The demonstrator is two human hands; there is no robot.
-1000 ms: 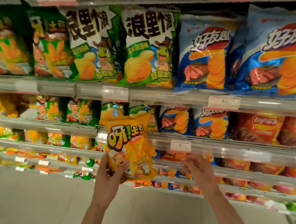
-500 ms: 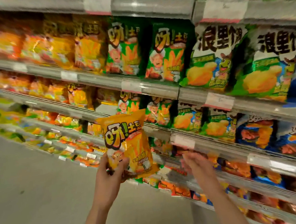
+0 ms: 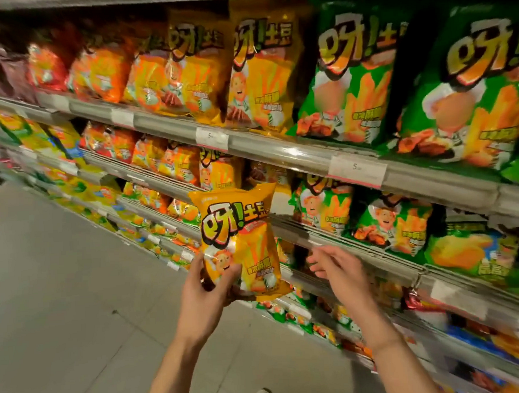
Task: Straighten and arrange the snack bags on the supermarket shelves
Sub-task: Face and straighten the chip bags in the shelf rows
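**A yellow snack bag held off the shelf, ahead of placement.**

The yellow snack bag (image 3: 239, 242) is upright in front of the shelves, clear of the rails, level with the second shelf (image 3: 314, 232), where a dark gap (image 3: 279, 201) shows just behind its top edge. The left hand (image 3: 210, 289) grasps its lower left corner, thumb across the front and fingers curled behind. The right hand (image 3: 337, 267) hovers just beside the bag, fingers loosely spread, grasping nothing. The bag looks air-filled, so probably light, soft and easily crushed, with a glossy film likely to slip; the flat sealed edges or lower corners seem the safest grips, sparing the brittle contents. Matching yellow bags (image 3: 261, 76) stand on the shelf above, green bags (image 3: 351, 80) to their right.
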